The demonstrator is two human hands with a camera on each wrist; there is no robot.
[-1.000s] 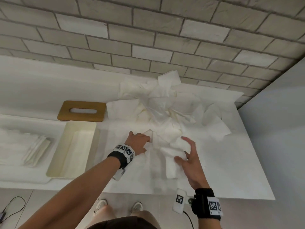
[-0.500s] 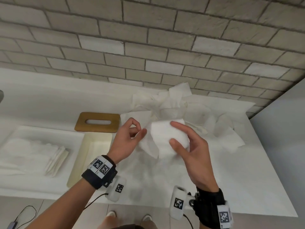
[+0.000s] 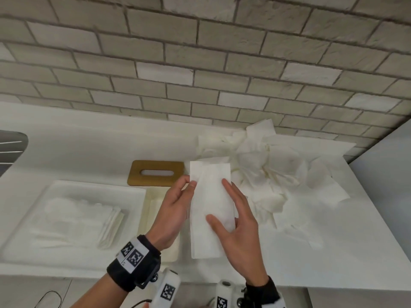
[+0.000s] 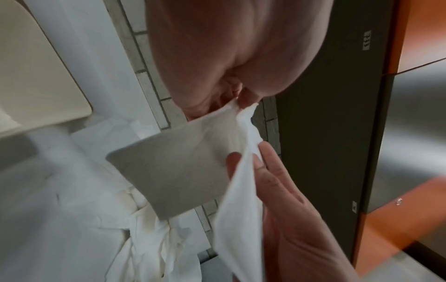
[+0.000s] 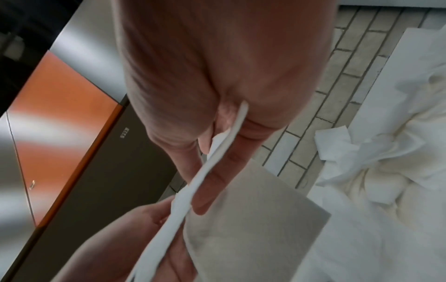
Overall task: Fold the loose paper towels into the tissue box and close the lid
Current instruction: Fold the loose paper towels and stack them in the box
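Observation:
A folded white paper towel [image 3: 210, 203] is held upright above the counter between both hands. My left hand [image 3: 190, 182] pinches its upper left edge between thumb and fingers; the left wrist view shows that pinch on the paper towel [image 4: 181, 162]. My right hand [image 3: 219, 201] grips the right side, thumb in front and fingers along the edge, and the right wrist view shows the paper towel [image 5: 253, 219] clamped there. The open cream tissue box [image 3: 146, 210] lies partly hidden behind my left hand. Its wooden slotted lid [image 3: 155, 173] lies flat behind the box.
A heap of loose crumpled paper towels [image 3: 273, 174] covers the counter's back right, against the brick wall. A white tray [image 3: 138, 192] on the left holds a stack of folded towels [image 3: 109, 218]. The counter's front edge [image 3: 311, 285] runs just beyond my wrists.
Both hands lifted a towel off the heap and brought it toward me. It went from a loose bundle to a flat, long folded strip held between them.

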